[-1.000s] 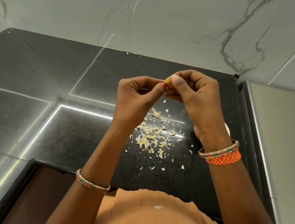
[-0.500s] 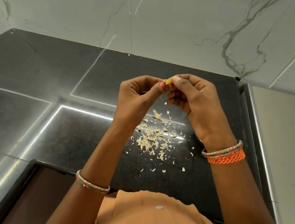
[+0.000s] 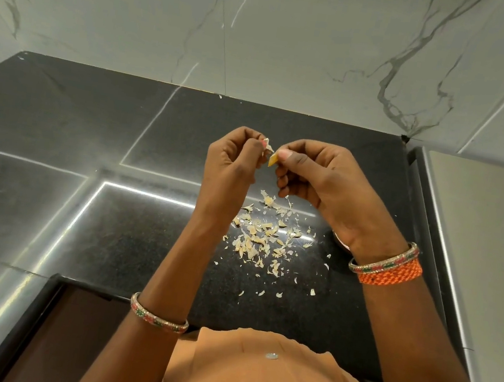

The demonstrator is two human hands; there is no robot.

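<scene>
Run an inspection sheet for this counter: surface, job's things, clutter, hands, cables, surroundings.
Surface: black counter, glossy, with bright streaks of reflected light.
Job's things: small yellow clove and a pale skin flake, both held above the counter.
Clutter: peelings scattered on the counter below the hands.
Grippers: left hand pinches the skin flake; right hand pinches the clove at its fingertips.
Cables: nothing seen.
Surroundings: marbled wall behind the counter; pale panel on the right.
</scene>
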